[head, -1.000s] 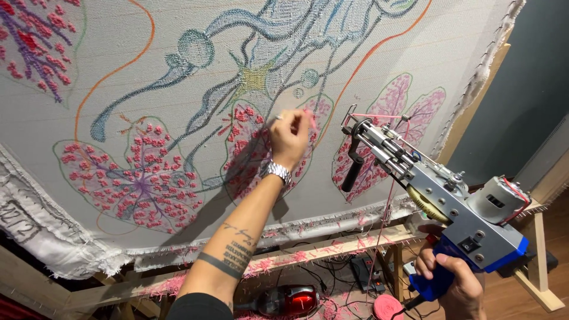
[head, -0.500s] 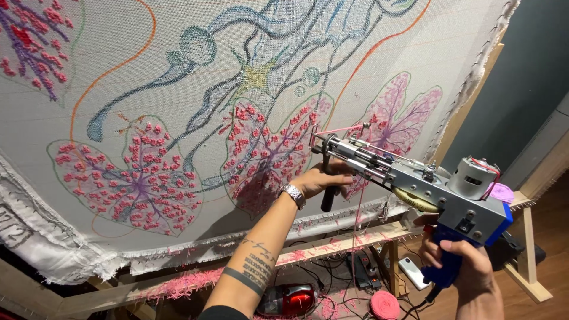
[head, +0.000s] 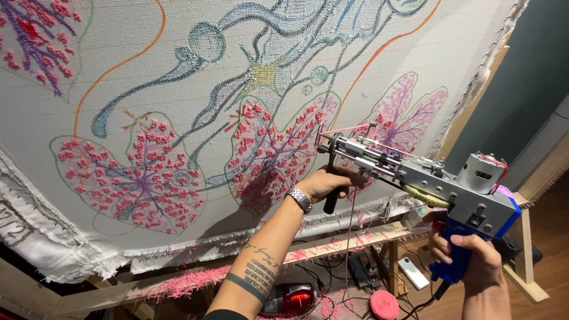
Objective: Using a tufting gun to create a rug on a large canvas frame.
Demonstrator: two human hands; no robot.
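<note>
A large pale tufting cloth [head: 178, 77], stretched over a wooden frame [head: 355, 240] and drawn with pink leaf shapes and blue-grey swirls, fills the workshop view, with dark wall at the right. A tufting gun [head: 415, 178] is held up to the cloth, its needle end set at the pink leaf [head: 278, 148] in the middle. The left hand [head: 326, 185] is closed around the gun's black front handle [head: 332, 201], and the right hand [head: 471, 261] is wrapped around the blue rear grip, a finger at the trigger. Pink yarn [head: 349, 237] is seen trailing from the gun towards the floor, where a pink yarn ball [head: 385, 305] and a red machine [head: 293, 299] lie.

A second ago the left hand was raised flat against the cloth, away from the gun; half a second ago it was being brought to the front handle. The grip is now fully taken, and the gun has been levelled closer to the leaf. Judged from this, two-handed control has been restored and tufting on the pink leaf appears set to be resumed.
</note>
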